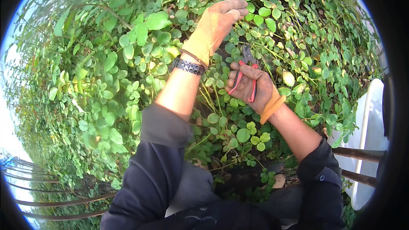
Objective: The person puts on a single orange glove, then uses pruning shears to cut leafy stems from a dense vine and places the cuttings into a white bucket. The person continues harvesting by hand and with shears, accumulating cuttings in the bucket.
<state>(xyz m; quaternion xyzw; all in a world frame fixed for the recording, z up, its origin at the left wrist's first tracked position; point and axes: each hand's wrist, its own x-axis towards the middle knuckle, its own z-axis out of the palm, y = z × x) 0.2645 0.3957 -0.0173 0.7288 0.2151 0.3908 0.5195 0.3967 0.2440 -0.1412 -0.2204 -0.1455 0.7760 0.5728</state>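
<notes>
My left hand, in a worn orange glove, reaches up into a dense wall of green leafy vines; its fingers curl around foliage near the top, and whether they grip a stem is hidden. A dark metal bracelet sits on that wrist. My right hand, also gloved, is shut on red-handled pruning shears whose dark blades point up toward the left hand, among the leaves.
A white plastic container stands at the right, behind two rusty metal bars. Curved metal rods run along the lower left. Bare soil and a stone show below the vines.
</notes>
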